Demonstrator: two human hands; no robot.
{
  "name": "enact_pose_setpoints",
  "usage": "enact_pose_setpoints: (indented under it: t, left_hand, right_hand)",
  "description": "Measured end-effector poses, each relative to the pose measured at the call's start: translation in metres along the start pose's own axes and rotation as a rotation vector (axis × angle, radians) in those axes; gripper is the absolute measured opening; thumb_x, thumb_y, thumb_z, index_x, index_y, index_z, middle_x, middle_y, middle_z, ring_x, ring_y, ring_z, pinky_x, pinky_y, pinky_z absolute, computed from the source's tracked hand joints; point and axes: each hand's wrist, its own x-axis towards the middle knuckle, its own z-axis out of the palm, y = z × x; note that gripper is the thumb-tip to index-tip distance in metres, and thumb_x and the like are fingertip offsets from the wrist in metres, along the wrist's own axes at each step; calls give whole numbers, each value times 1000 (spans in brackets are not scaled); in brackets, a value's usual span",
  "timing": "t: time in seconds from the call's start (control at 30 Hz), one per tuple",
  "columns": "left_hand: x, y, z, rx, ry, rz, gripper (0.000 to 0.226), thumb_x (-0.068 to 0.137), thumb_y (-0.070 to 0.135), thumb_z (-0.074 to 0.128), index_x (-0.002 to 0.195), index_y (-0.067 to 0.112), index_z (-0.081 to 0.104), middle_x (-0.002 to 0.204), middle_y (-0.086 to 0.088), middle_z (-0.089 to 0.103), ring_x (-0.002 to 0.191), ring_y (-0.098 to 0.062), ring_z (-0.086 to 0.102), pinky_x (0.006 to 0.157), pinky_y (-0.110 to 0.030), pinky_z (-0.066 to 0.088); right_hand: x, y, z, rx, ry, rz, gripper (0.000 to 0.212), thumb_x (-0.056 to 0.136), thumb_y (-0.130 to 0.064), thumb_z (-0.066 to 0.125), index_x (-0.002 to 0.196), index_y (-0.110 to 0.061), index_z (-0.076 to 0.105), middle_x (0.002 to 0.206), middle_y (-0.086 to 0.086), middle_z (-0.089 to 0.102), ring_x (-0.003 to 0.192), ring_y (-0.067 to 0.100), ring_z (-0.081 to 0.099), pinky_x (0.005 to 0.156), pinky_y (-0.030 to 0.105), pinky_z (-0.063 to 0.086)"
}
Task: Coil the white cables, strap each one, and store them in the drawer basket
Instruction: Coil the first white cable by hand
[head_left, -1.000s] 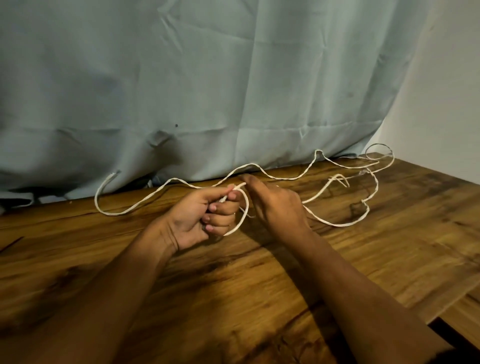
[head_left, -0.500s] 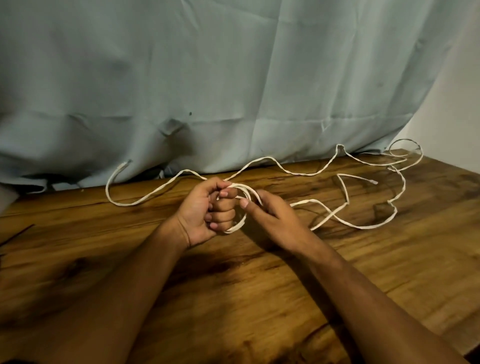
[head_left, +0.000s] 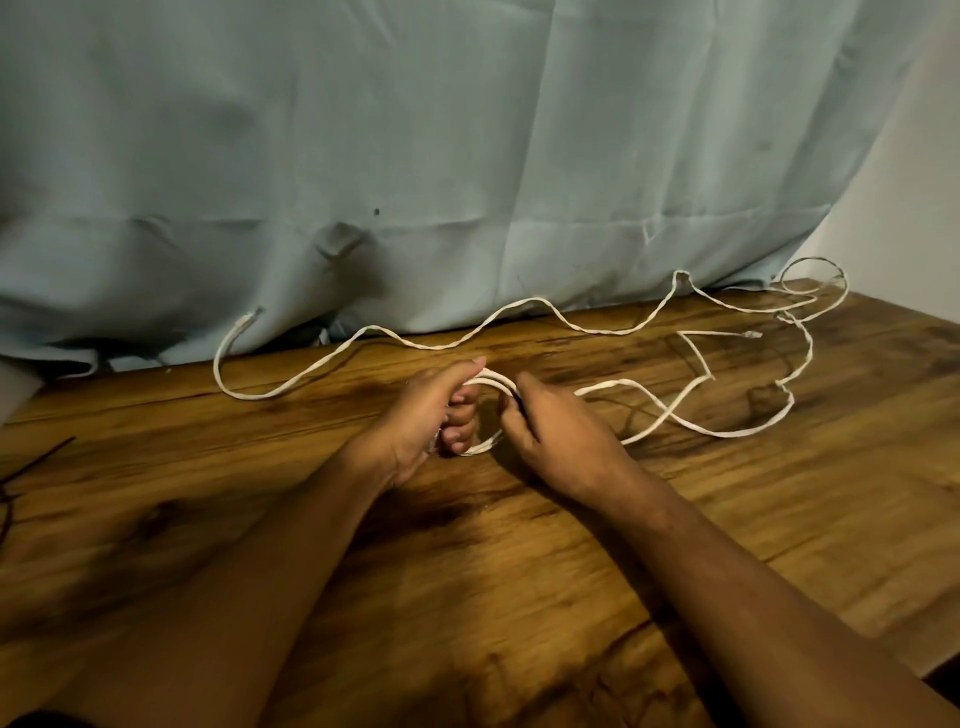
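Observation:
A long white cable snakes across the back of the wooden table. One plug end lifts up at the left by the curtain, and another end lies at the right. My left hand is closed around a small coil of the cable, with two or three loops showing above its fingers. My right hand pinches the same coil from the right side, and the loose cable trails off to the right from under it. No drawer basket is visible.
A pale blue-green curtain hangs along the table's back edge. Thin dark strands, perhaps ties, lie at the far left edge. A white wall is at the right. The table's right edge drops off at the lower right.
Another loop has been added to the coil in my left hand. My right hand has come back against the coil, and the loose cable on the right has been drawn in and shifted.

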Motion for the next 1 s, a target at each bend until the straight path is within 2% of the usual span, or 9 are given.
enact_pose_setpoints:
  t: [0.17,0.33,0.43,0.57,0.67,0.87,1.0]
  left_hand:
    - [1,-2,5,129,-30,84,50,105,44,47,63,19,35,47,5,23,36,-9,23,42,-21,21]
    - [0,-5,3,206,-30,117,51,96,51,57,60,17,43,49,2,21,38,-9,21,41,-20,19]
    - [1,-4,3,173,-14,113,52,91,56,57,60,16,45,47,4,23,38,-8,21,42,-20,19]
    - [3,-3,4,104,-10,59,53,103,52,46,62,18,43,51,3,23,40,-9,21,46,-25,18]
    - [4,0,7,25,-68,52,48,105,45,46,64,18,42,53,4,26,41,-9,25,47,-24,26]
    - [5,-8,6,-5,-133,12,39,106,37,46,74,14,46,54,4,31,42,-7,30,49,-25,35]
    - [2,-6,3,-67,-140,-4,38,105,39,48,77,13,51,54,5,27,41,-5,26,48,-24,32]
  right_hand:
    - [-7,0,-1,-10,-32,22,13,103,-31,48,103,-18,44,92,16,69,85,42,65,71,50,51]
    - [-15,2,-2,-78,-5,14,28,107,-41,36,106,-17,50,97,15,71,90,40,66,72,45,49]
    - [-14,1,-2,-133,0,5,39,108,-49,29,108,-18,51,96,15,71,88,41,67,71,46,51]
    - [-10,-1,-6,-156,-9,24,32,110,-42,32,111,-16,53,98,18,72,90,42,67,67,41,41]
    - [-12,-2,-15,-185,45,20,28,110,-38,35,113,-16,53,95,15,71,85,39,67,65,37,36]
    - [-12,4,-14,-238,-82,55,25,110,-36,37,115,-17,51,102,15,71,92,38,68,68,38,40]
    - [-15,5,-14,-208,-37,20,34,110,-44,31,114,-18,53,103,15,72,94,41,68,73,44,47]
